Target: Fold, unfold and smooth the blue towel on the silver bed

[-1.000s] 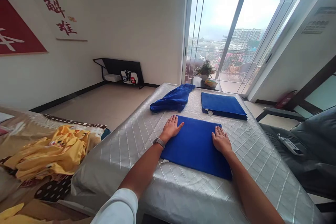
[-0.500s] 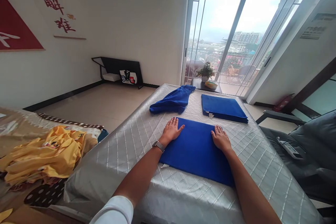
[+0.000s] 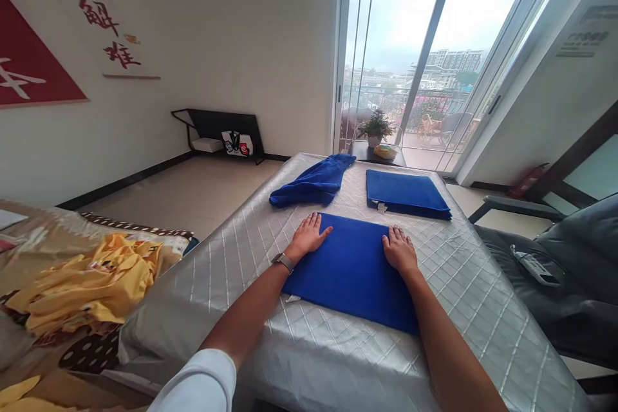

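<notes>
A flat blue cloth point(image 3: 355, 270), spread smooth with a small white label at its near left corner, lies on the silver quilted cover point(image 3: 232, 264). My left hand point(image 3: 308, 236) rests open on its far left corner, fingers pointing away and thumb out over the cloth. On the far right corner, my right hand point(image 3: 400, 248) also lies flat with fingers extended. Beyond them is a neat stack of folded blue cloths point(image 3: 408, 193) with a white tag at its front. A crumpled blue cloth point(image 3: 313, 181) lies to the left of that stack.
Yellow clothing point(image 3: 96, 280) is heaped at the left on a patterned surface. A dark armchair point(image 3: 574, 270) holding a white power strip point(image 3: 537, 267) stands at the right. Past the far edge, a potted plant point(image 3: 376, 127) sits on a small table before glass sliding doors.
The view has shifted slightly, so the bed and cloths appear a little further left. Both hands stay flat on the same far corners of the blue cloth.
</notes>
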{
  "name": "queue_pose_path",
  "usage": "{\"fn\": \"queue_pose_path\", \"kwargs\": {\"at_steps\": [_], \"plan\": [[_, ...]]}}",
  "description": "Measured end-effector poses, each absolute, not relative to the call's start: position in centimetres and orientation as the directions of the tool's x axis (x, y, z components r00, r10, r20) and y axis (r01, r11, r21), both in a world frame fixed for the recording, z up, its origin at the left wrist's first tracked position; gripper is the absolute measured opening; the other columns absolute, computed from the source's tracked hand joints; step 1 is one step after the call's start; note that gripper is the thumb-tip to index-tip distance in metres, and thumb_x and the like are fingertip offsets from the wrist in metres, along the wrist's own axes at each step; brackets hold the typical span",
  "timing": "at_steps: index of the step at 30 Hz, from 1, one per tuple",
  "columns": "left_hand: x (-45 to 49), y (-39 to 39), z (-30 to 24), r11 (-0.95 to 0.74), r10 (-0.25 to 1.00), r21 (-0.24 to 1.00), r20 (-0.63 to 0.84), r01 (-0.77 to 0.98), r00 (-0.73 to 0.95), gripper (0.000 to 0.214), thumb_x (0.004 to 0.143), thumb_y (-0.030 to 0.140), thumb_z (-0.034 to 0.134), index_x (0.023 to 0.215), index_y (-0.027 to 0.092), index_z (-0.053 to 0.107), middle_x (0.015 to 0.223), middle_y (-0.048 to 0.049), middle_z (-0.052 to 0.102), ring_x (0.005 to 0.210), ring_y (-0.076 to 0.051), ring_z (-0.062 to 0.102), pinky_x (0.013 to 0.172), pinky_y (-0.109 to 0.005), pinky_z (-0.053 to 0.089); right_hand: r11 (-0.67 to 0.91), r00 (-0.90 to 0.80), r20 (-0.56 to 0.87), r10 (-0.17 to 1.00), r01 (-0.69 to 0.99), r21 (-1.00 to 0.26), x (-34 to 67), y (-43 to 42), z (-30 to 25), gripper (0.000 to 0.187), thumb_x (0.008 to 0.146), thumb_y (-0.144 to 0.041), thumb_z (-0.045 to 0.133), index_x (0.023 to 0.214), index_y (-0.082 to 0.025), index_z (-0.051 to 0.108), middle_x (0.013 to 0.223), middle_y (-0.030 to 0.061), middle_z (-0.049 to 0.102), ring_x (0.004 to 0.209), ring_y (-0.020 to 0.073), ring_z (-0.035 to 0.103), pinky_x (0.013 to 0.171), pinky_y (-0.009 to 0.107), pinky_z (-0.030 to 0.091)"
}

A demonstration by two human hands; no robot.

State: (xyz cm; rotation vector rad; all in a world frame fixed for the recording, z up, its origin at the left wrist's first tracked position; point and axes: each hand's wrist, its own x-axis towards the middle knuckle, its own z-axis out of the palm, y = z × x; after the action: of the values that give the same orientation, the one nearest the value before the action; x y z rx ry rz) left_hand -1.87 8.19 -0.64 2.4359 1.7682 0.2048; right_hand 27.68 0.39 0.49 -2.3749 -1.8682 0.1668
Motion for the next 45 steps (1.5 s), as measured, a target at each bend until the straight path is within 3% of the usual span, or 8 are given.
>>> {"fn": "queue_pose_path", "kwargs": {"at_steps": [6,12,16,27,35,45], "plan": [[1.2,8.6,1.0,-0.257,0.966,0.111,0.046,0.96,0.254,0.089,0.1,0.068,0.018,0.155,-0.001,0.034,0.162,-0.0238,0.032,0.153,-0.033,0.026,0.126,-0.045,0.016,-0.24,0.245,0.011,0.969,0.955,-0.172,27.5,0.4,0.4,0.065,0.104,-0.039,0.017,0.161,-0.009,0.025,0.169,0.0084,0.021,0.156,0.0203,0.014,0.126,0.039,0.009],[11.6,6.4,0.8,-0.604,0.797,0.18,0.107,0.776,0.595,0.076,0.104,0.06,0.014,0.155,0.009,0.038,0.162,-0.0156,0.035,0.153,-0.024,0.027,0.126,-0.039,0.019,-0.233,0.235,-0.007,0.972,0.96,-0.155,27.6,0.3,0.4,0.064,0.104,-0.037,0.016,0.161,-0.009,0.025,0.169,0.0088,0.02,0.156,0.0208,0.013,0.126,0.04,0.01],[16.5,5.2,-0.3,-0.689,0.723,0.244,0.165,0.682,0.671,0.065,0.107,0.05,0.016,0.156,0.013,0.038,0.162,-0.0143,0.037,0.152,-0.023,0.028,0.125,-0.042,0.022,-0.191,0.192,0.001,0.981,0.975,-0.117,27.9,0.0,0.3,0.061,0.103,-0.031,0.019,0.162,-0.015,0.026,0.169,0.0072,0.021,0.156,0.0201,0.012,0.125,0.039,0.012],[8.9,7.5,-0.9,-0.543,0.84,0.242,0.136,0.804,0.526,0.077,0.103,0.063,0.009,0.157,0.016,0.037,0.164,-0.0104,0.034,0.154,-0.025,0.025,0.127,-0.045,0.017,-0.227,0.229,-0.012,0.973,0.96,-0.162,27.6,0.3,0.5,0.065,0.104,-0.038,0.016,0.161,-0.009,0.024,0.169,0.009,0.019,0.156,0.0208,0.013,0.126,0.04,0.01],[-0.5,9.9,-1.2,-0.322,0.945,0.203,0.121,0.925,0.303,0.079,0.103,0.064,0.015,0.158,0.01,0.033,0.165,-0.0146,0.029,0.154,-0.027,0.024,0.126,-0.045,0.016,-0.237,0.236,-0.026,0.971,0.957,-0.169,27.7,0.3,0.7,0.064,0.104,-0.038,0.015,0.161,-0.01,0.024,0.17,0.0066,0.018,0.156,0.02,0.012,0.126,0.039,0.009],[-1.0,10.4,-1.9,-0.33,0.941,0.212,0.15,0.92,0.303,0.079,0.102,0.065,0.015,0.158,0.013,0.034,0.164,-0.0132,0.034,0.153,-0.029,0.026,0.126,-0.045,0.019,-0.242,0.24,-0.034,0.97,0.96,-0.14,27.8,0.5,0.6,0.065,0.104,-0.039,0.015,0.161,-0.01,0.024,0.17,0.0073,0.018,0.156,0.0207,0.013,0.126,0.041,0.011]]}}
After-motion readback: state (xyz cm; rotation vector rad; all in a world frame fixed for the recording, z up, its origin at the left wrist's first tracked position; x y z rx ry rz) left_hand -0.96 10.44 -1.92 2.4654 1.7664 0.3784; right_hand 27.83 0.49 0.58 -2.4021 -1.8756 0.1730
